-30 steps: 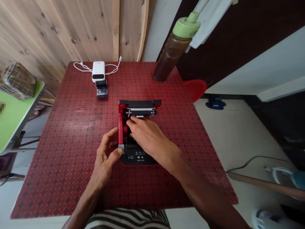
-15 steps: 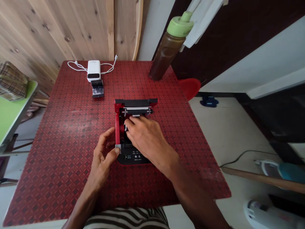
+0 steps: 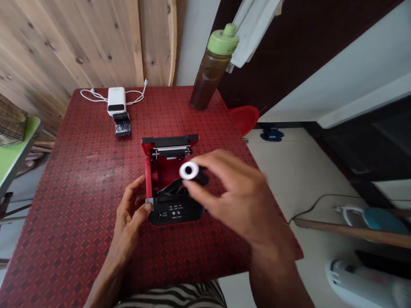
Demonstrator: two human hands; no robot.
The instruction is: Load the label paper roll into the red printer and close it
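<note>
A dark roll with a white ring at its end, slightly blurred, sits in the right hand, held just above the open compartment of a compact red-and-black printer. The printer stands near the middle of the tabletop. The right hand's grip is narrow: thumb and fingers pinch the roll from its near and far sides, with the white end turned toward the left. Below the roll, a black strip curves through the red compartment. The printer's black lid stands open at the far side, with a metal rod just in front of it. The left hand has a wide, relaxed grip beside the printer's left wall, its thumb touching a grey tab at the front-left corner. Near the far edge of the tabletop, a white power bank with a white cable touches a small black block. A brown bottle with a green cap stands near the far right corner.
</note>
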